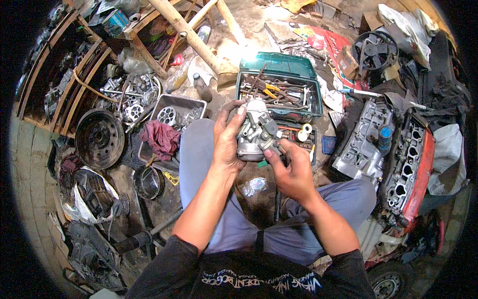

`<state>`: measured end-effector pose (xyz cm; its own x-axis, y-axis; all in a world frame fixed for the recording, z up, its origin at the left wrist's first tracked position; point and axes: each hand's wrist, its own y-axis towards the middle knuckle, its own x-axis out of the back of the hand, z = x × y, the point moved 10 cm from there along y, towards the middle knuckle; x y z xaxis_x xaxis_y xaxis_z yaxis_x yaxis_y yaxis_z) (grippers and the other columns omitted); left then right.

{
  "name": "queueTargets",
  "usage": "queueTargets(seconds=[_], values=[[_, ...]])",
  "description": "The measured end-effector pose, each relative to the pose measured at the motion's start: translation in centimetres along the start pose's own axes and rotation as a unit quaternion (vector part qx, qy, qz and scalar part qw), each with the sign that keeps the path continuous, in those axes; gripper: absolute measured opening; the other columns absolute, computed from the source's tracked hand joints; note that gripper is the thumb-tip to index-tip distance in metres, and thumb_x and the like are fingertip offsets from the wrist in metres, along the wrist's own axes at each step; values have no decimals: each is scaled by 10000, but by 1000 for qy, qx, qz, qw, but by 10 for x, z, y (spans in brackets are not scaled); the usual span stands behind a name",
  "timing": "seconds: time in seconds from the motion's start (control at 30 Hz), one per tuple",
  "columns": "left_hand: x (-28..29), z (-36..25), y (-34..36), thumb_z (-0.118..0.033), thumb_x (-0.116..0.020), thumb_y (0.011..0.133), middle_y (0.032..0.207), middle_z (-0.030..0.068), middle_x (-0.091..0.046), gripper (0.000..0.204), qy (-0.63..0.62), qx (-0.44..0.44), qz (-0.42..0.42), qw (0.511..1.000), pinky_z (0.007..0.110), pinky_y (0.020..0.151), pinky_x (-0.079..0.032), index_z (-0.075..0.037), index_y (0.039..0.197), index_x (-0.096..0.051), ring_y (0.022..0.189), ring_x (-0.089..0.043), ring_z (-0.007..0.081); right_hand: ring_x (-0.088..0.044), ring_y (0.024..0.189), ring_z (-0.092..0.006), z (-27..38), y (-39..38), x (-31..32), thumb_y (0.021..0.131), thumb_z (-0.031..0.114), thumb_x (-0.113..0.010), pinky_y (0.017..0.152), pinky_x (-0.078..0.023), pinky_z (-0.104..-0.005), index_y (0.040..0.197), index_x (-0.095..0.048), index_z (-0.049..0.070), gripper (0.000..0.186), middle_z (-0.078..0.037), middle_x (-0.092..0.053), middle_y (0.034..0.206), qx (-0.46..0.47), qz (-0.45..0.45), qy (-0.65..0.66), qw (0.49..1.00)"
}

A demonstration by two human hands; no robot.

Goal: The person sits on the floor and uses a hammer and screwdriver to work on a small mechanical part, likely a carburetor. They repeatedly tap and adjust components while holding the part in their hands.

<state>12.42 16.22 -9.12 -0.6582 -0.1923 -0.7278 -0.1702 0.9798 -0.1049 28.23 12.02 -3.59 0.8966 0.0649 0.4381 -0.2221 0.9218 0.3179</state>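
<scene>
Between my two hands, above my lap, is a grey metal carburetor (255,130) with a round bowl at its lower end and a dark fitting on its right side. My left hand (226,137) grips it from the left, thumb along its upper edge and the fingers partly behind it. The thumb and bent fingers of my right hand (294,169) close on its lower right part. Whether a small piece sits between those right fingertips is hidden. Just beyond the carburetor stands a green toolbox (279,62) with its lid up, full of pliers, wrenches and screwdrivers.
Left of my knee lie a grey tray (198,101) of metal parts, a maroon rag (160,139), a wheel rim (100,139) and a black bowl (148,182). To the right are an engine block part (366,142) and a red-edged cylinder head (411,169). Wooden poles (186,37) stand behind.
</scene>
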Motion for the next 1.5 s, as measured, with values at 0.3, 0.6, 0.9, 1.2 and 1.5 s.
queueTargets(seconds=[0.3, 0.6, 0.9, 1.2, 1.5], values=[[6, -2, 3, -209, -688, 951, 1089, 118, -689, 344, 49, -4, -16, 999, 341, 742, -604, -60, 1243, -583, 886, -709, 189, -669, 871, -283, -39, -11, -4, 923, 228, -757, 816, -516, -372, 1077, -681, -13, 297, -167, -690, 977, -168, 66, 45, 983], [27, -37, 23, -445, -485, 1034, 1227, 149, -668, 479, -204, 56, 78, 974, 657, 899, -544, -90, 1344, -569, 1056, -677, 367, -606, 933, -167, -60, -50, -18, 985, 509, -624, 855, -485, -305, 1048, -659, 14, 500, -64, -641, 981, -334, 151, 233, 901], [16, -3, 8, -397, -520, 1010, 1230, 169, -676, 449, -285, 163, 91, 940, 691, 954, -496, -79, 1317, -597, 1122, -652, 387, -408, 443, -89, -34, -21, -24, 1038, 489, -529, 418, -303, -247, 1030, -649, 8, 496, -5, -543, 672, -248, 135, 323, 903], [13, 0, 4, -401, -497, 1017, 1290, 223, -632, 446, -318, 201, 59, 925, 673, 958, -493, -85, 1314, -602, 1175, -618, 400, -365, 438, -81, -29, -21, -35, 1022, 554, -512, 421, -306, -238, 1073, -662, -18, 594, -25, -546, 658, -314, 143, 357, 868], [0, 4, -6, -410, -372, 1052, 1306, 271, -610, 525, -280, 206, 77, 934, 721, 987, -447, -27, 1375, -529, 1162, -624, 425, -406, 443, -84, -19, -18, -36, 1007, 586, -513, 418, -309, -239, 1086, -653, -33, 639, -35, -559, 670, -286, 198, 396, 850]])
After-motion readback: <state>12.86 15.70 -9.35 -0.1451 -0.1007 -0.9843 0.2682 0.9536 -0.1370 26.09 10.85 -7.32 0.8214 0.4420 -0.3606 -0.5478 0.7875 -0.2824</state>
